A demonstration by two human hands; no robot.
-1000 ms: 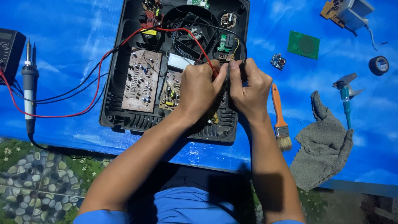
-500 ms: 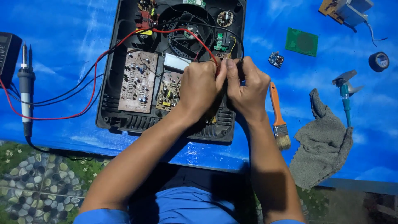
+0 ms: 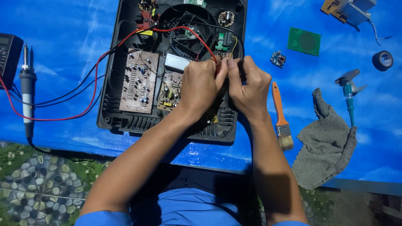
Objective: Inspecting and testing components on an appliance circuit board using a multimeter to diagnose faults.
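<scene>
— Two hands over the bench. What is the biggest thing on it?

— My blue sheet (image 3: 63, 25) covers the whole bench. On it lies the black open casing (image 3: 109, 100) of an appliance, lid off, innards up.

— Inside the casing?

— Round black fan (image 3: 184, 31) at the top centre, a brown circuit board (image 3: 139, 81) on the left, a smaller board (image 3: 169, 90) beside it. Red lead (image 3: 94, 79) and black lead (image 3: 63, 94) run in from the left edge of the sheet.

— Your hands?

— Left hand (image 3: 201, 86) and right hand (image 3: 250, 86) sit knuckle to knuckle over the right half of the casing. Left fingers are curled together, with the red lead's end running in at the fingertips. Right thumb and forefinger are pinched close on something thin and dark at the casing's right inner wall; I cannot tell exactly what.

— Off to the right?

— Grey rag (image 3: 326, 146), crumpled. Orange-handled brush (image 3: 280, 113) just beside my right wrist. Teal screwdriver (image 3: 349, 100) above the rag. Green square board (image 3: 304, 41) further up, tape roll (image 3: 382, 60) near the edge.

— Left side?

— Soldering iron (image 3: 26, 92) lying upright along the sheet, well apart from the casing.
</scene>
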